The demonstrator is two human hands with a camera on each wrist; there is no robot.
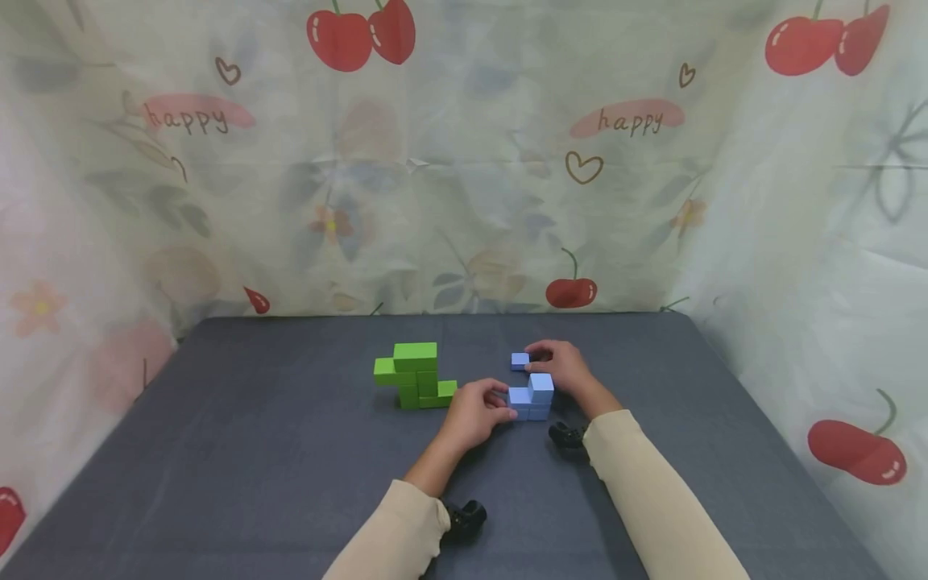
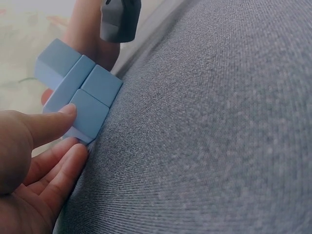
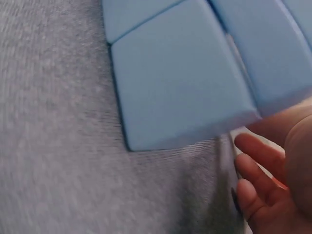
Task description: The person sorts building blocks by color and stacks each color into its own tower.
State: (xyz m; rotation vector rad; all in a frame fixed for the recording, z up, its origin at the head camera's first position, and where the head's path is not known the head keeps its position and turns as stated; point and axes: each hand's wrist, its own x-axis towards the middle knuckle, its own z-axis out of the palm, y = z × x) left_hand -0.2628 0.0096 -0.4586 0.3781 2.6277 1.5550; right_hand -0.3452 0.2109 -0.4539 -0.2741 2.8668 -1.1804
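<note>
A small stack of light blue blocks stands on the dark table, a cube on top of its right end. My left hand is at the stack's left end. In the left wrist view its thumb lies on the front face of the lower left block, with the fingers curled by its end. Behind the stack is a separate small blue block. My right hand pinches that block's right side between thumb and forefinger. In the right wrist view the stack hides this grip.
Left of my hands stands a shape built of several bright green blocks, close to the left hand's knuckles. Black wrist devices sit under both sleeves. A patterned curtain rises behind the dark tabletop and along its sides.
</note>
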